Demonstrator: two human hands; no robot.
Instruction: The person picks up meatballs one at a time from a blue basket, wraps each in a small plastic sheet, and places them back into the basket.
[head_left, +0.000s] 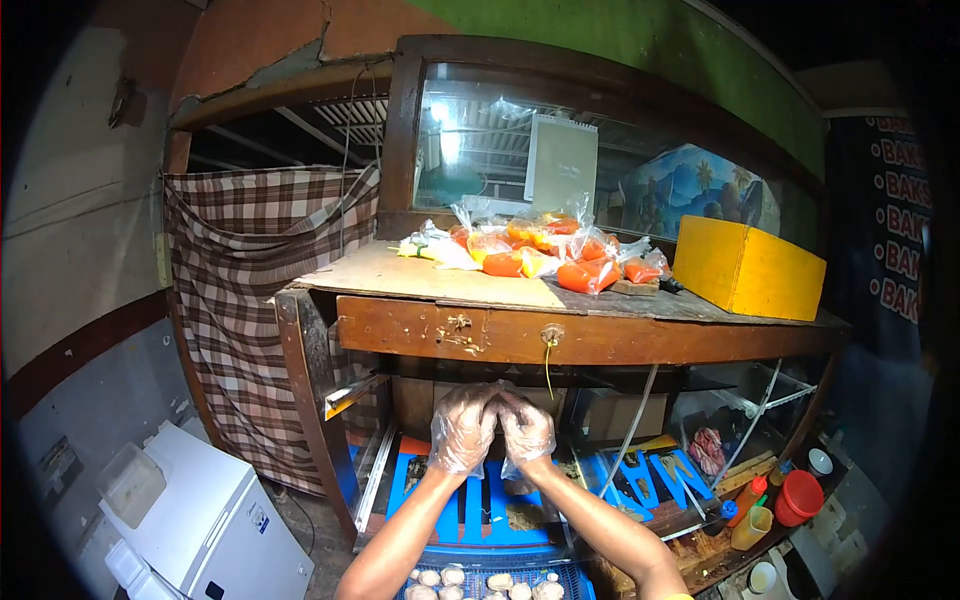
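My left hand [463,430] and my right hand [525,428] both wear thin clear plastic gloves. They are raised in front of the wooden cabinet, with their fingertips brought together. The fingers are bent and closed toward each other; whatever lies between them, if anything, is hidden behind the hands. Below my forearms, at the bottom edge, a blue plastic basket [572,582] holds several pale, roundish lumps [500,581], partly cut off by the frame. Blue panels with large letters [640,483] lie behind and under the hands, inside the cabinet's lower part.
On the wooden cabinet top [400,275] sit several plastic bags of orange-red sauce [588,274] and a yellow box [750,268]. A white chest freezer [225,510] stands at left beside a checked curtain [255,330]. Sauce bottles [746,498] and a red container [799,497] stand at lower right.
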